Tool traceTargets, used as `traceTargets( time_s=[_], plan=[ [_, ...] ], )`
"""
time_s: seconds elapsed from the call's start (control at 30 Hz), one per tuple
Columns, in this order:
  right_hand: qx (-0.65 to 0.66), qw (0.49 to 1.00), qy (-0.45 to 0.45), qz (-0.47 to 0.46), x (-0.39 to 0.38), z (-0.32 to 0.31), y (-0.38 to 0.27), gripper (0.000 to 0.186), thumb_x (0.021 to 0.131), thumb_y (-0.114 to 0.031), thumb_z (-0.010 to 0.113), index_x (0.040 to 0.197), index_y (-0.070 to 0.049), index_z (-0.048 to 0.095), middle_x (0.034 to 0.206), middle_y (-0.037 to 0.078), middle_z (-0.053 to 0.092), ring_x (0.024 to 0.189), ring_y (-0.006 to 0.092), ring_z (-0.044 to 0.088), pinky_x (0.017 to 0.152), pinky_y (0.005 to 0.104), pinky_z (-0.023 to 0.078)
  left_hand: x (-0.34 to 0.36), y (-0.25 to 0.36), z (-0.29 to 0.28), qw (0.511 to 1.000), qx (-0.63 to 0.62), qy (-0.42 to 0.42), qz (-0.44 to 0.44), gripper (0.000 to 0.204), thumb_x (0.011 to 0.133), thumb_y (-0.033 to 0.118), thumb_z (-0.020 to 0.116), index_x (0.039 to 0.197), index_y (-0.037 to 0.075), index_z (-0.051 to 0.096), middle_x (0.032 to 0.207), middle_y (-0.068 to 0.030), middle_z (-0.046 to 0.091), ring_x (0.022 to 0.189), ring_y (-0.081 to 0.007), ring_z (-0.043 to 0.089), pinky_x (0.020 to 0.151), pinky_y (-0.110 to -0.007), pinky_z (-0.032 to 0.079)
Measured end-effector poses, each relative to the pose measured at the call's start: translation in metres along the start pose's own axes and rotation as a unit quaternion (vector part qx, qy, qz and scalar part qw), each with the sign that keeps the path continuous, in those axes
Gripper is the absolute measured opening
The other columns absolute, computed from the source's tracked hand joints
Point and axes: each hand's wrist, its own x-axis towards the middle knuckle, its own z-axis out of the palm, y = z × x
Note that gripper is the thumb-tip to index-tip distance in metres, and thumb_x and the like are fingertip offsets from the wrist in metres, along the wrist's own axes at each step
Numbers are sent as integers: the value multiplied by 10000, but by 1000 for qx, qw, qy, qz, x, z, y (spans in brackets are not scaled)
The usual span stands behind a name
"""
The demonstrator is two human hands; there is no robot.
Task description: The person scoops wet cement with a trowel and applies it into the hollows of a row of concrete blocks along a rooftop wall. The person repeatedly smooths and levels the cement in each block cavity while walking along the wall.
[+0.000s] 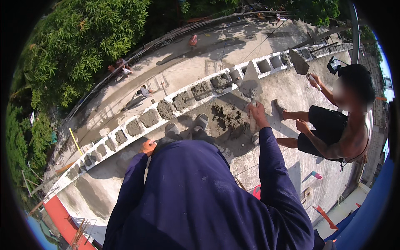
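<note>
My right hand grips a trowel by its handle; the blade, with some mortar on it, is raised over the block row. My left hand is curled low on the left, by the near side of the block row, around something too small to make out. A long row of hollow blocks crosses ahead, many cavities filled with grey mortar. A heap of wet mortar lies beside my right hand, near my feet.
A shirtless co-worker on the right holds another trowel. Beyond the wall, several people are on a lower concrete surface, under wires and trees. A red sheet is at bottom left, a pole at upper right.
</note>
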Motion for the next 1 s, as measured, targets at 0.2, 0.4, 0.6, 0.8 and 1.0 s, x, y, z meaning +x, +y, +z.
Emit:
traceTargets(
  time_s=[0.2,0.4,0.6,0.8,1.0],
  plan=[
    [-18,999,11,-37,-14,11,0,167,764,-82,577,888,28,552,573,63,535,429,150,511,393,298,400,14,-12,-60,998,0,32,53,420,833,310,545,1176,68,550,1135,-140,596,1069,-277,555,911,-342,420],
    [-87,993,85,13,-24,53,26,203,801,-201,578,830,-4,537,578,72,520,470,167,535,418,308,424,-14,-41,-79,1000,25,8,-6,414,836,314,550,1163,59,557,1123,-129,603,1053,-258,565,899,-332,422],
    [-331,926,180,-2,-44,113,44,350,696,-268,618,887,24,591,816,201,620,781,317,613,694,399,480,-24,-119,-63,992,115,-40,9,446,821,364,551,1171,87,557,1136,-123,595,1053,-267,561,903,-345,421],
    [-332,927,164,57,-88,196,19,425,682,-298,626,969,16,609,1001,249,611,977,383,584,861,419,465,4,-157,-63,997,52,-48,-6,433,822,333,567,1163,66,561,1147,-116,593,1066,-249,561,903,-328,427],
    [-421,882,209,4,-92,211,-30,188,712,-149,581,812,-5,648,848,212,648,841,357,636,743,406,505,23,-121,-72,999,-33,-36,10,417,819,322,569,1131,45,576,1095,-140,613,1037,-259,577,892,-327,435]
  ],
)
